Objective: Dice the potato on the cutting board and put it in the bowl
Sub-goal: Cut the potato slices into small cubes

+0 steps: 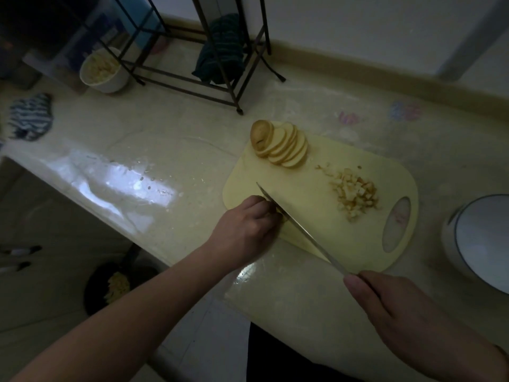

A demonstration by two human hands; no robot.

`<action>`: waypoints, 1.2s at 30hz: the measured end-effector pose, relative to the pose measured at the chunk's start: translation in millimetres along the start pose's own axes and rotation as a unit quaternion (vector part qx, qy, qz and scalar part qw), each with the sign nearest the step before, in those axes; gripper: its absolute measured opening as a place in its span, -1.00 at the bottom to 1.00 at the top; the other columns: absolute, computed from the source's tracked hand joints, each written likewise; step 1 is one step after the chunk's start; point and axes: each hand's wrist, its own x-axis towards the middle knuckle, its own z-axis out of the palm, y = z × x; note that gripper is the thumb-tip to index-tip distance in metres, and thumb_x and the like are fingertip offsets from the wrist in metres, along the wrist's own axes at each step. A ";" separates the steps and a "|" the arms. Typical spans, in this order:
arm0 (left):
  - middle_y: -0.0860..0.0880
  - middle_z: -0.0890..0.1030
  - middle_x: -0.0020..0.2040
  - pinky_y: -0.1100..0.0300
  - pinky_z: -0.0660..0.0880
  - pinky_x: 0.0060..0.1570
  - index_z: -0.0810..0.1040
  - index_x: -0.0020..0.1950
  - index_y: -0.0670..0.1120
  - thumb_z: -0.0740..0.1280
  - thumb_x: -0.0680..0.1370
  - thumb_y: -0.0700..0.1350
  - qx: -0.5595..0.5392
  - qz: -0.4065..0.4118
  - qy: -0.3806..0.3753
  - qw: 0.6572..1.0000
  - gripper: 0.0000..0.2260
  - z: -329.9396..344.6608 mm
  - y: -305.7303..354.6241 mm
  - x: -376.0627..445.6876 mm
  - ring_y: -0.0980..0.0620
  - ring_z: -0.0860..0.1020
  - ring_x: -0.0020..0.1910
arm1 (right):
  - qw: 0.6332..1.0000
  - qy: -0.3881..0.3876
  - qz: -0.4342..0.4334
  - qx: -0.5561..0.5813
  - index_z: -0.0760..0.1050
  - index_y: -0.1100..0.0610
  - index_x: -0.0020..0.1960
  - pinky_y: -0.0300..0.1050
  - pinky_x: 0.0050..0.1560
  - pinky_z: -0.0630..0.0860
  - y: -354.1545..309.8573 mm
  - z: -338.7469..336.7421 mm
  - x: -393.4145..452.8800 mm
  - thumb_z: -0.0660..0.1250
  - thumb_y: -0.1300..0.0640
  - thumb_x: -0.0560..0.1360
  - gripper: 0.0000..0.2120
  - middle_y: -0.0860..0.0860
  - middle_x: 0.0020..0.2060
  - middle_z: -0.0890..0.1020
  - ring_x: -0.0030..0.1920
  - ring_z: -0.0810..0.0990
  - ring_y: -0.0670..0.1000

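A pale yellow cutting board (308, 188) lies on the counter. At its far corner leans a row of potato slices (281, 146). A heap of diced potato (356, 194) sits near the board's handle hole. My left hand (248, 227) curls over a few potato pieces (281, 215) at the board's near left edge, mostly hiding them. My right hand (407, 307) grips the handle of a long knife (297, 224), whose blade runs right beside my left fingers. A white bowl (103, 68) holding diced potato stands far left by a wire rack.
A black wire rack (198, 51) with a dark cloth (223, 48) stands at the back. A striped cloth (30, 117) lies at the far left. A white round appliance (479, 241) sits at the right edge. On the floor below is a dark pan (115, 285).
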 end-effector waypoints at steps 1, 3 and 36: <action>-0.12 0.65 -0.06 0.02 0.57 -0.19 0.71 0.03 -0.17 0.34 0.59 -0.14 -0.001 0.000 0.003 1.000 -0.82 0.7 -0.4 0.2 -0.17 0.60 -0.04 | 1.000 -0.002 0.001 -0.004 0.39 0.00 -0.36 -0.26 -0.26 0.38 -0.5 0.3 1.9 -0.18 -0.49 0.38 -0.35 -0.24 -0.30 0.57 -0.32 0.52 -0.20; -0.12 0.66 -0.05 0.02 0.57 -0.17 0.71 0.04 -0.17 0.36 0.59 -0.15 -0.002 0.001 0.005 1.000 -0.84 1.2 -0.5 0.5 -0.17 0.61 -0.05 | 1.000 0.000 -0.003 -0.011 0.39 0.01 -0.36 -0.22 -0.29 0.35 -3.0 2.3 9.5 -0.18 -0.44 0.45 -0.36 -0.16 -0.35 0.57 -0.31 0.52 -0.17; -0.12 0.66 -0.09 0.02 0.57 -0.19 0.72 -0.01 -0.17 0.34 0.61 -0.15 -0.028 -0.013 0.010 0.999 -0.83 -2.1 -2.0 -1.5 -0.18 0.61 -0.10 | 1.000 -0.008 -0.018 0.014 0.35 0.05 -0.38 -0.20 -0.28 0.37 -1.5 -1.4 8.2 -0.15 -0.50 0.39 -0.33 -0.09 -0.38 0.57 -0.37 0.52 -0.11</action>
